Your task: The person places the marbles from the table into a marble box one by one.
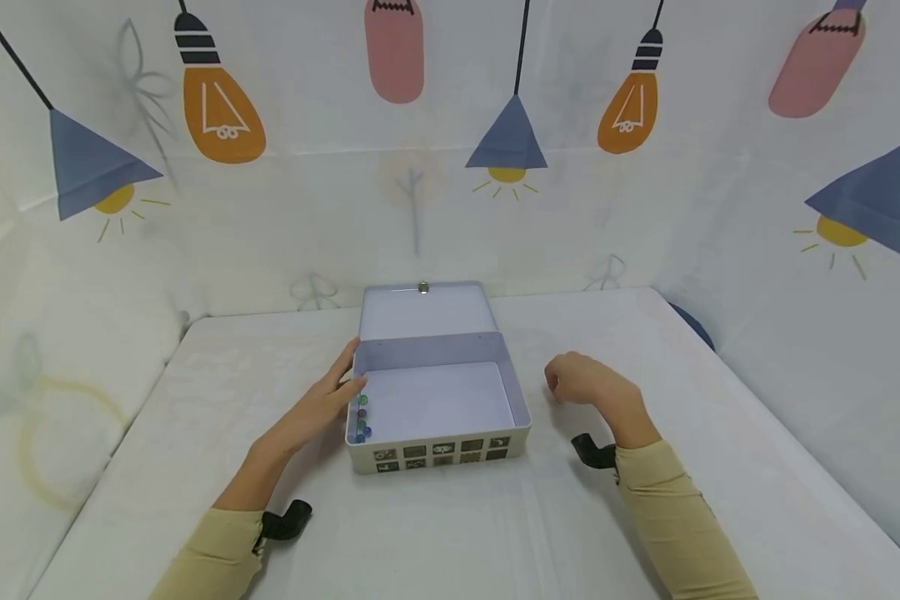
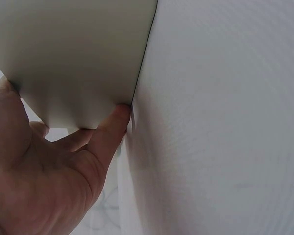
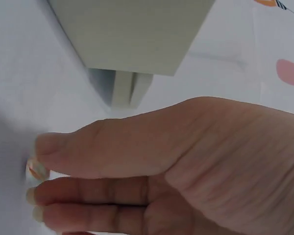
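Note:
A pale metal box with pictures printed on its front stands on the table, its hinged lid tipped back. Several small glass marbles, green, dark and blue, lie along the left inside wall. My left hand holds the box's left side, thumb over the rim; in the left wrist view its fingers wrap the far edge of the wall. To the right of the box, my right hand is low over the table. A clear marble with an orange streak sits between its thumb and fingertips.
A white cloth covers the table. Cloth walls printed with lamps and bulbs enclose the back and both sides. Black wrist mounts stick out from both sleeves. At the right wrist view's bottom edge a bit of red shows, too cut off to identify.

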`<state>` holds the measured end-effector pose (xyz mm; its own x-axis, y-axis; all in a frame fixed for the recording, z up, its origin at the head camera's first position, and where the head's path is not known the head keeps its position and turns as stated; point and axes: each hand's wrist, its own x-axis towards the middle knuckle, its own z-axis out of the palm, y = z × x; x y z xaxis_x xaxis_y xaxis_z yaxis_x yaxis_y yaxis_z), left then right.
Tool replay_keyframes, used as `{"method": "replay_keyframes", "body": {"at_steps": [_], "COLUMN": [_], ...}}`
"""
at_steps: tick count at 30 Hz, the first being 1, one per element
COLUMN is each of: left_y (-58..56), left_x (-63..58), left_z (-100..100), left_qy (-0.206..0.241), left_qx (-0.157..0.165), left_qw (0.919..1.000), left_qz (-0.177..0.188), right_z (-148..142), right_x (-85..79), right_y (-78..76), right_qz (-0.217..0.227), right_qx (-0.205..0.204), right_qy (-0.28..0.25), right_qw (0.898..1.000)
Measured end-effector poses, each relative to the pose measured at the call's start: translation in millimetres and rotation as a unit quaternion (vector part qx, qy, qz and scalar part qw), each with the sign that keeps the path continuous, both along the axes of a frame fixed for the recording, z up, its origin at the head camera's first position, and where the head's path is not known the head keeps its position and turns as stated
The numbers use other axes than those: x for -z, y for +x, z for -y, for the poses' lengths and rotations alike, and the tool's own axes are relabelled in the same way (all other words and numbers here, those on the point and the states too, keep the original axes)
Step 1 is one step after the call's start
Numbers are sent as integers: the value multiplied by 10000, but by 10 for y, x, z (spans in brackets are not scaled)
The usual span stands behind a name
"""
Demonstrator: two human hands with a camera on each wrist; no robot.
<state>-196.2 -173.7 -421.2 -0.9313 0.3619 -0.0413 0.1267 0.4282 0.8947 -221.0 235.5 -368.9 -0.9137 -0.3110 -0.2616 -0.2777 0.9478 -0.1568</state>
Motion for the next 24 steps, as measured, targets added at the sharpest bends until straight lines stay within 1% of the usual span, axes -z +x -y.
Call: {"method": "replay_keyframes", "body": {"at_steps": [3, 8, 9, 11, 12, 13, 16, 17, 19, 21, 24], "left_y": [-6, -6, 0, 36, 56, 56, 37, 18, -28, -31, -23], "left_x": [-11, -28, -42, -118, -161, -166, -155, -126, -49, -46, -52], "left_z": [2, 2, -2, -21, -30, -31, -23, -12, 10, 12, 7], "left_qy": [-13, -22, -8, 38, 56, 67, 81, 73, 59, 61, 108], "left_qx": [3, -7, -1, 9, 22, 22, 9, 7, -9, 9, 20], "left_qw": [10000, 10000, 10000, 10000, 9999, 9999, 9998, 9999, 9999, 9999, 9999], "left_qz": [0, 4, 13, 92, 130, 145, 175, 155, 107, 96, 111], "right_z": [4, -11, -16, -25, -29, -29, -5, 10, 50, 103, 196], "right_x": [24, 65, 70, 66, 57, 38, -65, -106, -176, -229, -271], "right_y": [0, -23, -29, -44, -50, -53, -41, -32, -14, 8, 35], "right_qz": [121, 94, 67, -10, -113, -238, -637, -805, -1102, -1406, -1849], "right_qx": [45, 48, 26, -8, -61, -126, -187, -230, -276, -365, -682], "right_qy": [140, 165, 150, 88, 42, -29, -404, -538, -827, -1100, -1361], "right_qw": [9998, 9998, 9999, 10000, 9999, 9996, 9970, 9950, 9901, 9833, 9709]}}
